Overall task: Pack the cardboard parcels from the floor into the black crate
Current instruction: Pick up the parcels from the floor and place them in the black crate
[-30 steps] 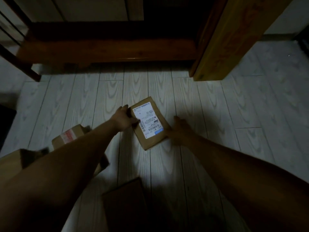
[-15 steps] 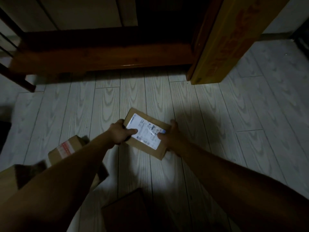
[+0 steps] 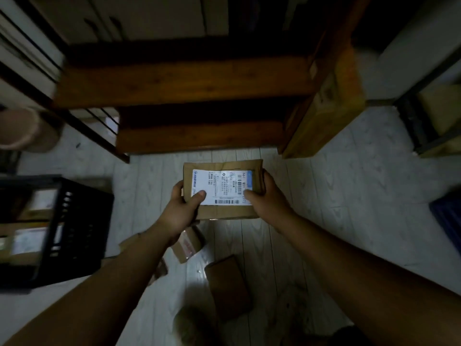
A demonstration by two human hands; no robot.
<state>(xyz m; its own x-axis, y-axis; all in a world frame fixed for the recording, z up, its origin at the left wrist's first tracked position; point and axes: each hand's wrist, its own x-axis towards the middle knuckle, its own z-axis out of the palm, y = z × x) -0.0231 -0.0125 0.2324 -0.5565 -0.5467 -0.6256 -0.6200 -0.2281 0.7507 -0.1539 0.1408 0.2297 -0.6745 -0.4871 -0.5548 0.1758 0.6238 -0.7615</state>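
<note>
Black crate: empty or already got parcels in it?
Not empty. Inside the black crate, cardboard parcels with pale labels show below its rim. How many: cannot tell, the view is blurred.

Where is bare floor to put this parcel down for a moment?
Free: the wide floor right of the right hand, up to the blue object; a narrower strip between the black crate and the held parcel. Crowded: between the arms, where a taped parcel and a plain parcel lie.
</note>
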